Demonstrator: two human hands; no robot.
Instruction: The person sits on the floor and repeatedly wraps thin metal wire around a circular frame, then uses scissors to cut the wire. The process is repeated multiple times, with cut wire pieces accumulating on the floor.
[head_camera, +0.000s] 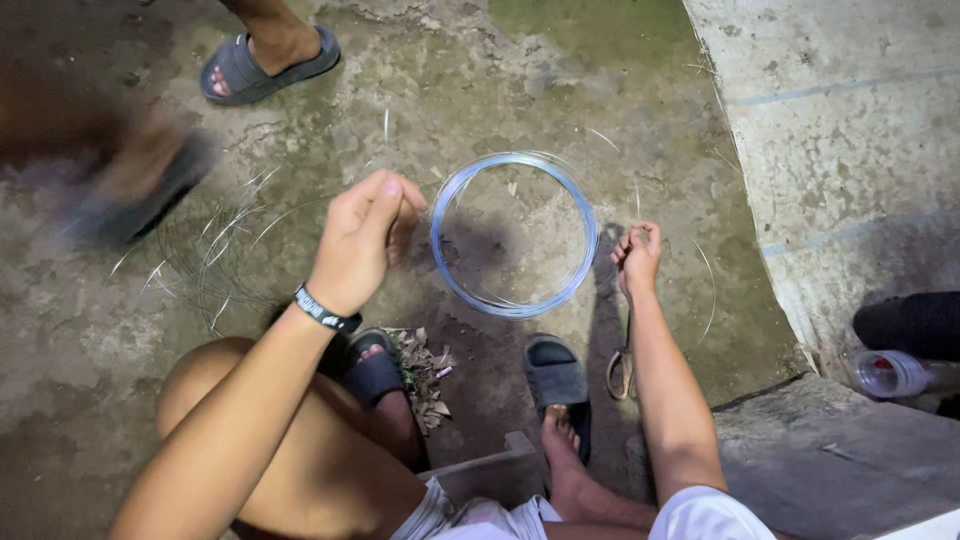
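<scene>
A round coil of thin silvery wire (514, 236) hangs in the air in front of me, over a rough concrete floor. My left hand (362, 238) pinches the coil at its left side, fingers closed on the wire. My right hand (637, 256) is closed on a loose strand of wire that curves away to the right of the coil. I wear a black wristband on the left wrist. I sit low with my feet in dark slippers (556, 385) below the coil.
A tangle of loose wire (215, 250) lies on the floor at left. Another person's feet in slippers (262, 62) stand at the top left, one blurred. A concrete slab (850, 150) rises at right. A clear plastic bottle (890, 373) and dry leaves (425, 372) lie nearby.
</scene>
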